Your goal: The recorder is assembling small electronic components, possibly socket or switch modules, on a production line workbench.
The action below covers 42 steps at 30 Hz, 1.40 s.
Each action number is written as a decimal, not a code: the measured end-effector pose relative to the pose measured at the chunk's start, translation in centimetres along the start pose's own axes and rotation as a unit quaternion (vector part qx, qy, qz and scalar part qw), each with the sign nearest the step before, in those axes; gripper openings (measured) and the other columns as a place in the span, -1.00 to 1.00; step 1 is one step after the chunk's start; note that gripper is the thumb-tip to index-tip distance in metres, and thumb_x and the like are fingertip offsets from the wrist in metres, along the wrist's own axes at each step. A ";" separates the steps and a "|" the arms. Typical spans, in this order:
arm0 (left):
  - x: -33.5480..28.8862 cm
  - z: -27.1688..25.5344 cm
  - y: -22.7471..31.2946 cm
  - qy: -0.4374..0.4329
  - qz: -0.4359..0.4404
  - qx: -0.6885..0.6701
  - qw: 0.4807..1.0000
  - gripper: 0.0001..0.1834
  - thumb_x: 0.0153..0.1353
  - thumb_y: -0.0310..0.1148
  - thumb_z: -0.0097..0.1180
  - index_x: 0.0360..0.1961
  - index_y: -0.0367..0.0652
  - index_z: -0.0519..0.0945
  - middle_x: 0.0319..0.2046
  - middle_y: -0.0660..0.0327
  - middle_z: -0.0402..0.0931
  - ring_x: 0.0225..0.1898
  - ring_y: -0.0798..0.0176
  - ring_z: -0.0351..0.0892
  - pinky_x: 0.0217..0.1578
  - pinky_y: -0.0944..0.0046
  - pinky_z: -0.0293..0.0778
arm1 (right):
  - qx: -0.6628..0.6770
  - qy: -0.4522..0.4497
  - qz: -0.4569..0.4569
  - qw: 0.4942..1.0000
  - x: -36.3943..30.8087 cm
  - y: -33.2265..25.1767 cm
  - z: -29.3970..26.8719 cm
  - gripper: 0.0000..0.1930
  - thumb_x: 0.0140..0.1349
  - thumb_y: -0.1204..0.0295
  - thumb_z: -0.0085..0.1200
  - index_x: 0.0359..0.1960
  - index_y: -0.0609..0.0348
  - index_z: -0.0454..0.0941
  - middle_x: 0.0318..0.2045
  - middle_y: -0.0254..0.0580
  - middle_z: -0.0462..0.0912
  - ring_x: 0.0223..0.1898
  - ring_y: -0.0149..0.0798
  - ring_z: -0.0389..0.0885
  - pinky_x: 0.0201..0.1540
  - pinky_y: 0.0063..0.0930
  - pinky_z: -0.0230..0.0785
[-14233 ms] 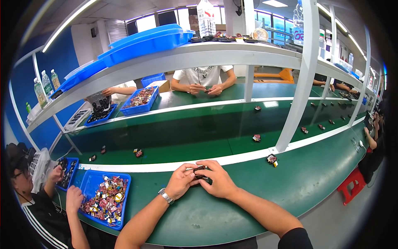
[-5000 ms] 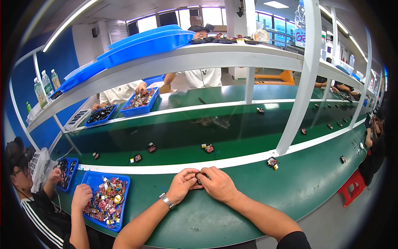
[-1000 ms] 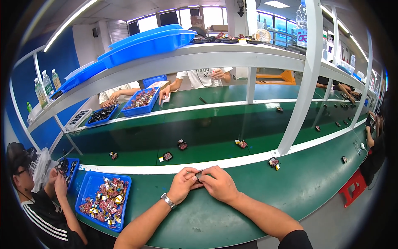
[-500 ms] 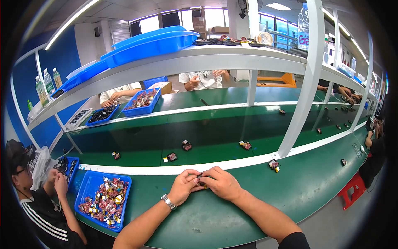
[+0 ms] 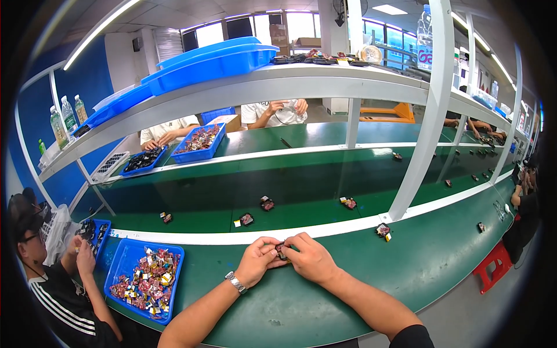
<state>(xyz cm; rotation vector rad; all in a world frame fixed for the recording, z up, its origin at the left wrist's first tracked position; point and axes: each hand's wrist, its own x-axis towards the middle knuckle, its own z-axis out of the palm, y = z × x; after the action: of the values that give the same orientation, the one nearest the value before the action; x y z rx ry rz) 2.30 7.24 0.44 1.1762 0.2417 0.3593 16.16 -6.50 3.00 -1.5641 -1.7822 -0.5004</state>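
Between my two hands is a small black-cased electronic part with a reddish board (image 5: pixel 281 252), just above the near green bench top. My left hand (image 5: pixel 257 262), with a metal watch on its wrist, grips the part's left side between thumb and fingers. From the right, my right hand (image 5: pixel 314 258) closes on it, fingertips bent over its top. The fingers hide most of the part. A blue tray (image 5: pixel 179 290) left of my left forearm holds a heap of reddish boards with white and yellow tags. A similar part (image 5: pixel 383 231) lies on the bench's white edge to my right.
Beyond the white edge, a green conveyor belt (image 5: pixel 301 214) carries several similar parts. A white shelf post (image 5: pixel 426 133) rises at right, under a long shelf bearing blue trays (image 5: pixel 214 61). A co-worker (image 5: pixel 64 290) sits at the left. Another small part (image 5: pixel 481 227) lies far right.
The parts on the belt have shifted slightly to the right. My hands stay in place around the part, with small finger movements. The co-worker across the bench has shifted left and raised both hands.
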 end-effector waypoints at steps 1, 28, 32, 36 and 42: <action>0.0 0.0 0.1 0.000 0.002 0.000 1.000 -0.77 0.39 -0.57 -0.07 0.05 -0.20 0.36 -0.01 0.07 0.54 0.04 0.21 0.59 0.08 0.06 0.61 | 0.002 0.015 -0.001 1.000 0.0 0.0 0.1 -0.81 -0.08 0.61 0.20 -0.35 0.18 0.63 -0.26 -0.24 0.57 -0.18 -0.16 0.54 -0.17 -0.36 0.50; 0.3 -0.3 0.6 0.016 0.014 -0.005 1.000 -0.59 0.37 -0.54 -0.08 0.24 -0.24 0.28 0.20 -0.19 0.39 0.14 -0.09 0.53 0.16 -0.03 0.50 | -0.230 0.054 0.436 0.868 -3.2 27.1 -5.7 -0.82 -0.04 0.44 0.20 -0.39 0.26 0.69 -0.34 0.09 0.65 -0.18 0.06 0.63 -0.04 -0.09 0.48; 0.5 -0.3 0.5 0.019 0.006 0.003 1.000 -0.63 0.37 -0.56 -0.08 0.19 -0.26 0.34 0.15 -0.17 0.44 0.11 -0.04 0.56 0.14 0.01 0.52 | -0.178 0.044 0.506 0.843 -5.3 27.7 -6.4 -0.70 0.04 0.31 0.24 -0.25 0.28 0.66 -0.23 0.09 0.64 -0.11 0.08 0.61 -0.03 -0.06 0.46; 0.2 -0.6 0.6 0.025 0.008 0.008 1.000 -0.64 0.36 -0.57 -0.07 0.17 -0.27 0.35 0.14 -0.17 0.45 0.08 -0.03 0.58 0.13 0.04 0.53 | -0.191 -0.020 0.468 0.863 -2.9 23.2 -7.0 -0.33 0.02 -0.03 0.33 -0.02 0.29 0.50 -0.04 0.14 0.56 0.06 0.16 0.50 0.08 -0.07 0.42; 0.5 0.2 0.6 0.016 0.006 0.019 1.000 -0.66 0.35 -0.55 -0.05 0.15 -0.29 0.36 0.07 -0.16 0.50 0.03 -0.01 0.61 0.08 0.06 0.55 | -0.091 -0.036 0.435 0.895 -4.6 22.4 -6.2 -0.33 -0.12 0.36 0.46 0.06 0.34 0.47 -0.20 0.05 0.68 -0.19 0.01 0.68 -0.03 -0.28 0.52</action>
<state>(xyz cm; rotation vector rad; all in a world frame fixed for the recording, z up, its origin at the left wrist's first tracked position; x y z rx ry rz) 2.76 7.54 1.10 1.2109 0.2695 0.3861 39.53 -9.58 0.39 -2.3124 -0.9160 -0.1610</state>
